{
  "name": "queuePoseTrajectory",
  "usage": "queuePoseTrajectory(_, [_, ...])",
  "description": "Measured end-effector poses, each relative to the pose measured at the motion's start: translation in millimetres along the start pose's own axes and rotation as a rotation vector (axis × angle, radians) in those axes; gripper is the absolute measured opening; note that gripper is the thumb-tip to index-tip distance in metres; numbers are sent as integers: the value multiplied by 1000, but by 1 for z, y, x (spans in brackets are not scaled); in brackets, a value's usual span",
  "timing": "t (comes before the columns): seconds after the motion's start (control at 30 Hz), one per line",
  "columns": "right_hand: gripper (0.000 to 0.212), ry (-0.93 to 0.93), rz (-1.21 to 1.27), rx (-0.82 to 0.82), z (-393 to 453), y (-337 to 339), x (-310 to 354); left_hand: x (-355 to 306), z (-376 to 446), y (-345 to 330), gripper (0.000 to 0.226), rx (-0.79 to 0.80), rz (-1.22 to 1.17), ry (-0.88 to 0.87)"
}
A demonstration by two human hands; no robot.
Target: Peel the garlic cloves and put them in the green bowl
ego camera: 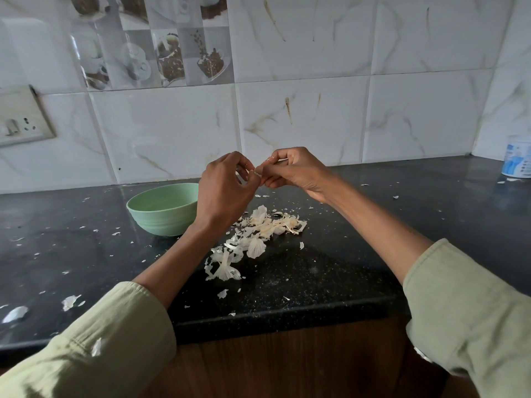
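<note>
One green bowl [163, 209] | contents unseen | beside peel pile [255, 239]

Soft even daylight, pale glare on the glossy wall tiles [301, 119] at upper left, faint reflections on the dark table [330, 271], wide-angle bending at the edges, corners slightly soft

The garlic clove [258, 171] is almost wholly hidden between the curled fingers [244, 168] of the left hand [222, 193] and the right hand [293, 170]; only a pale sliver shows. The left hand covers the green bowl's [161, 209] right rim. The tin [517, 160] and wall socket [20, 119] are cut off by the picture's edges.
</note>
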State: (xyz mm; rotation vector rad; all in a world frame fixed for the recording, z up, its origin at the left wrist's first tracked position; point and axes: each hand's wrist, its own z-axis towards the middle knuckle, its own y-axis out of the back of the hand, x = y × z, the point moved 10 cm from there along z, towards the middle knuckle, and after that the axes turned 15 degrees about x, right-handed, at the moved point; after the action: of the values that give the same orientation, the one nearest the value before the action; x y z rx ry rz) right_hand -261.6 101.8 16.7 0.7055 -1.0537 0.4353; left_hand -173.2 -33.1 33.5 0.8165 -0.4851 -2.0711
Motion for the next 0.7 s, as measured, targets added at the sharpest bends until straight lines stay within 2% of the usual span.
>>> queuePoseTrajectory(0.23, [33, 5, -50, -9, 0, 3, 1, -3, 0, -3, 11, 17, -14, -44])
queuePoseTrajectory(0.4, [19, -17, -59, 15, 0, -1, -3, -1, -3, -7, 9, 30, -24, -29])
queuePoseTrajectory(0.7, [17, -11, -126, -13, 2, 2, -3, -5, -3, -4, 11, 24, -1, -28])
